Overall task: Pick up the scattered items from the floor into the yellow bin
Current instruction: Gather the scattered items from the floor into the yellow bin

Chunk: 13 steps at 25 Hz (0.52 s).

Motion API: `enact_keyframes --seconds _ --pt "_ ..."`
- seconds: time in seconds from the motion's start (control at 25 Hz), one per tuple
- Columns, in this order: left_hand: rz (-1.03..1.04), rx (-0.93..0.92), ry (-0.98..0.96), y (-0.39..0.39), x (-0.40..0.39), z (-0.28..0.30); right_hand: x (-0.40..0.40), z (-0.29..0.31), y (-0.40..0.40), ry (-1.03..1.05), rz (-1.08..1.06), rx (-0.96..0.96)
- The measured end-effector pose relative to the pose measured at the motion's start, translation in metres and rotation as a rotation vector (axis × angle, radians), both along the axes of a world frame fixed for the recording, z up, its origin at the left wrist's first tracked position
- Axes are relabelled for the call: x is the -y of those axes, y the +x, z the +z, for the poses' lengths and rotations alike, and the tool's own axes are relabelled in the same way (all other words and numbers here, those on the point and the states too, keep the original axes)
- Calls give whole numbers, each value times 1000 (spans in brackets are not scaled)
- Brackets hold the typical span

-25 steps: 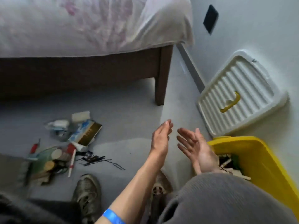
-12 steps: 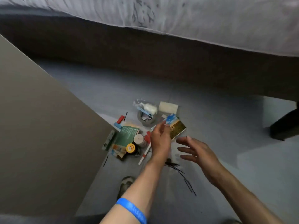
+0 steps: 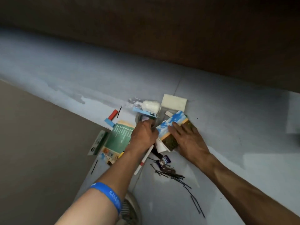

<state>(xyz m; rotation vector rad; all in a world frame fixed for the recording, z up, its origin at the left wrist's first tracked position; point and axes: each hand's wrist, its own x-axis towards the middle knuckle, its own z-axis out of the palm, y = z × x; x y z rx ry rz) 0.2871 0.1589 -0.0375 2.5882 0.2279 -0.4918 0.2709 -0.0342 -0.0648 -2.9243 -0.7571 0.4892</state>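
On the grey floor lies a sky-printed box; the right hand rests on it, fingers straight. At its nine o'clock the left hand curls into the pile, grasp hidden. Hairpins lie at six o'clock.

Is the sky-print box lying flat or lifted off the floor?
Cannot tell: the sky-print box sits tilted atop the pile, right hand flat on it.

Floor: pale grey-blue tile, 1 seam visible, faint sheen. Bed frame: dark brown, across top. Panel: flat beige, lower left. Lighting: dim.
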Motion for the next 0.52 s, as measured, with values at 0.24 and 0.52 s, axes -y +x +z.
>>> enact_keyframes --seconds 0.24,0.52 --pt "-47 -59 18 -14 -3 2 31 20 -32 440 -105 328" --pt "-152 94 145 -33 18 31 50 61 -69 1071 -990 -92"
